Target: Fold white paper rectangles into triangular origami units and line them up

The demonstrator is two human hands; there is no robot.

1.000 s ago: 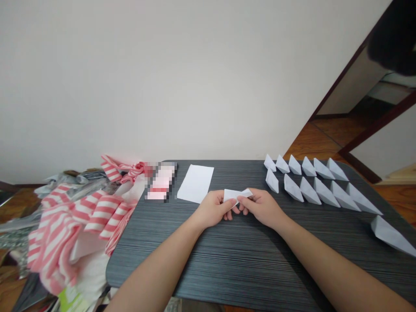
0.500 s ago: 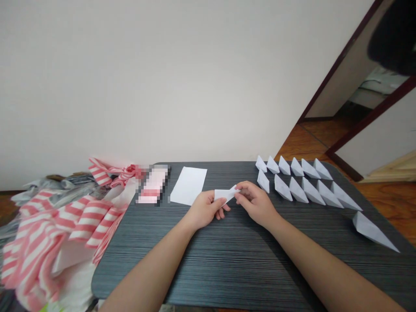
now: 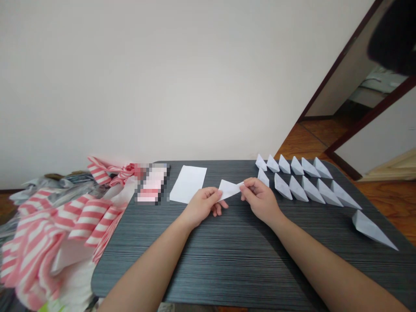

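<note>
A small folded white paper piece (image 3: 229,189) is held between both my hands just above the dark striped table (image 3: 227,255). My left hand (image 3: 201,206) pinches its left lower edge, fingers curled. My right hand (image 3: 259,198) pinches its right tip with thumb and fingers closed. A flat white sheet (image 3: 188,183) lies just left of my hands. To the right stand two rows of several folded white paper wedges (image 3: 300,180), and one more folded wedge (image 3: 370,229) lies apart at the right edge.
A heap of pink-and-white striped cloth and plastic bags (image 3: 58,221) spills over the table's left side. A blurred pink box (image 3: 151,184) sits at the back left. A white wall runs behind; a doorway and wooden floor (image 3: 312,138) lie right.
The folded piece has been opened into a wider triangular shape and lifted slightly; my hands have spread a little apart. The view shifted slightly.
</note>
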